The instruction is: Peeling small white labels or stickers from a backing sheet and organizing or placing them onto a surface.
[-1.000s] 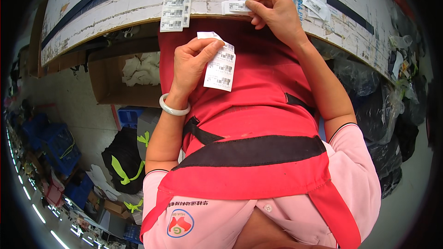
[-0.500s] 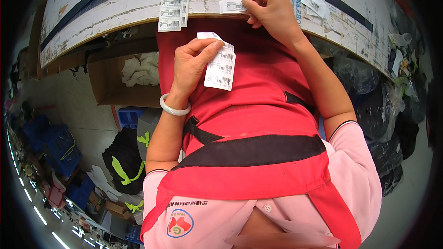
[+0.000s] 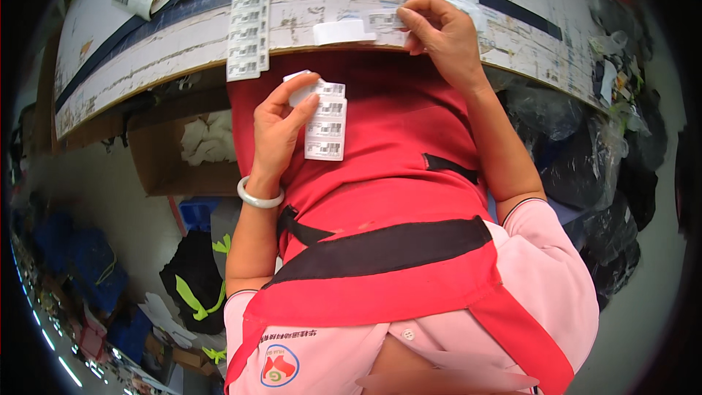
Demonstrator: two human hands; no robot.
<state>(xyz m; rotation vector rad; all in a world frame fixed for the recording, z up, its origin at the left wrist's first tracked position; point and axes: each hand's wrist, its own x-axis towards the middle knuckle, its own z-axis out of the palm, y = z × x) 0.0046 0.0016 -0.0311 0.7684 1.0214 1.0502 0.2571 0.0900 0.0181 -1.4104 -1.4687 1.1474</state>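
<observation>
Your left hand (image 3: 281, 128) pinches a short strip of barcode labels (image 3: 325, 121) in front of your red apron, as it did a second ago. Your right hand (image 3: 442, 29) has slid a little along the table edge (image 3: 175, 44), fingertips pressing a single label (image 3: 384, 20) flat there. Down left, an open cardboard box (image 3: 172, 157) holds crumpled white material.

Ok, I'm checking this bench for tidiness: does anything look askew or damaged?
Yes. A strip of barcode labels hangs over the table edge, whose surface is scuffed and peeling. Near the right hand, a blank label curls up. The left hand holds another label strip.
</observation>
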